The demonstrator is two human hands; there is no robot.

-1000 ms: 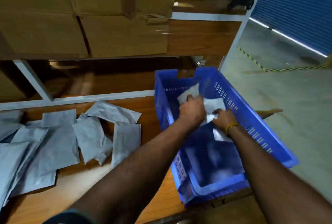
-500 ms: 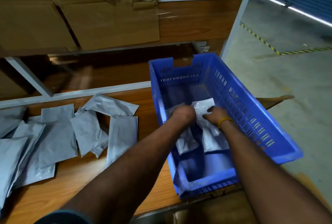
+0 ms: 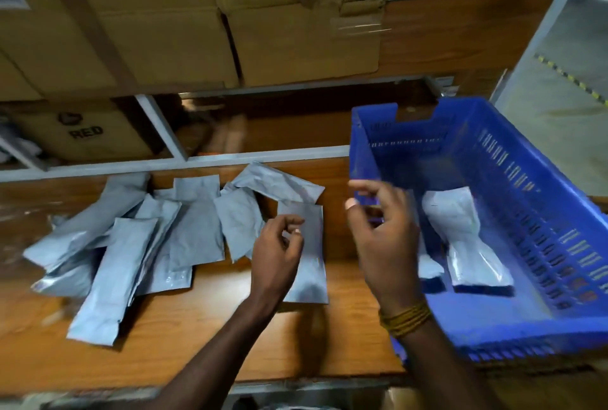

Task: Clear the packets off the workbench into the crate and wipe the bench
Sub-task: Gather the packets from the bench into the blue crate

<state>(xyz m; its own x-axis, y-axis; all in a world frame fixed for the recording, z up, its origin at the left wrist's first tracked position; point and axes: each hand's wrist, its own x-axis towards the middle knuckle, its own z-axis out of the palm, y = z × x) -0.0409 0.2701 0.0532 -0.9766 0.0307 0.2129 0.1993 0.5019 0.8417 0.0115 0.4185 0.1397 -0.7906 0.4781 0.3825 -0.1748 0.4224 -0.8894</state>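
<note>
Both hands hang empty above the bench. The left hand [image 3: 279, 251] hovers with fingers loosely curled over the nearest grey packet [image 3: 307, 258], which lies flat on the wooden workbench [image 3: 197, 337] just beside the blue crate [image 3: 559, 212]. The right hand [image 3: 385, 235] is in front of the crate's near wall, fingers spread and relaxed, holding nothing. Two packets in the crate [image 3: 460, 232] already rest on its floor. Further left, a loose overlapping heap of packets [image 3: 138, 238] waits. They look light, thin and limp, with a slick foil-like sheen, so I would expect them to slide and sag; pinching a sealed end or scooping several together seems safest. No cloth shows.
</note>
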